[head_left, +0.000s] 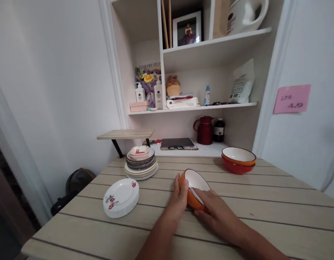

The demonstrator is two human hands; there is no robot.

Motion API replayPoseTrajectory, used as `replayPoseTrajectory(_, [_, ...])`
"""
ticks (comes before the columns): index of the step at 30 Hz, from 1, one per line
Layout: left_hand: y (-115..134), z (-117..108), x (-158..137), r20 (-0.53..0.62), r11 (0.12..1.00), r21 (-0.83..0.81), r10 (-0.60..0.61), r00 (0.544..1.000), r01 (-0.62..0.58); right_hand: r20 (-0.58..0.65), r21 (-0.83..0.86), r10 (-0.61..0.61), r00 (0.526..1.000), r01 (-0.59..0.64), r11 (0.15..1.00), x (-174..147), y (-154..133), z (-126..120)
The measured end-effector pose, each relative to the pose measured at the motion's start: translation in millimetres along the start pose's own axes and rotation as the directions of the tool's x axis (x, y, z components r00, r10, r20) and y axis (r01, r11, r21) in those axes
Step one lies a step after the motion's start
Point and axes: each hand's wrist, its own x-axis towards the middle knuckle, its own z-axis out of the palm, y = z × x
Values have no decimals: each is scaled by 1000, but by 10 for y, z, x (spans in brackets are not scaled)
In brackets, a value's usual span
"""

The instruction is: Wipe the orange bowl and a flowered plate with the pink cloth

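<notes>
An orange bowl (197, 180) with a white inside and dark rim is tilted between my two hands over the middle of the table. My left hand (179, 189) grips its left side, thumb near the rim and fingers around the outside. On the right side, my right hand (211, 209) clasps the bowl, with fingers over the rim into the inside and the thumb low on the outer wall. The bowl's underside is hidden, so I cannot tell whether it touches the table.
Flowered white plates (120, 196) are stacked at left. Behind them stands a taller pile of plates (141, 169), topped by a small square dish (139, 153). An orange bowl (238, 155) rests in a red bowl (238, 167) at right. A red jug (205, 130) stands at the back.
</notes>
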Motion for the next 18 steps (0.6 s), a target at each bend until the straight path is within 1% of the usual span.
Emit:
replayPoseTrajectory(2, [42,4,-36,-7,998,-16,53,999,-53,-12,42,20,1000,-20,999,12,-17,-7])
replayPoseTrajectory(4, [94,9,-69,9,992,-45,119,993,-119,27,84,11,1000,-14,996,26,-46,-62])
replayPoseTrajectory(6, [137,12,-85,45,986,-80,148,988,-144,78,90,-15,997,8,996,32,-62,-142])
replayPoseTrajectory(9, [173,15,-85,88,983,-138,131,987,-119,121,27,-50,991,47,999,15,-34,-251])
replayPoseTrajectory(11, [183,14,-85,101,981,-166,116,988,-98,145,-14,-77,986,80,997,-8,-2,-297])
replayPoseTrajectory(14, [178,9,-82,110,975,-198,124,986,-100,166,-61,-111,980,123,991,-35,3,-338])
replayPoseTrajectory(16, [154,4,-70,115,971,-221,115,987,-88,160,-91,-111,981,127,988,-46,-22,-352])
replayPoseTrajectory(18, [112,-4,-50,104,970,-237,88,991,-61,134,-106,-84,987,98,989,-52,-40,-338])
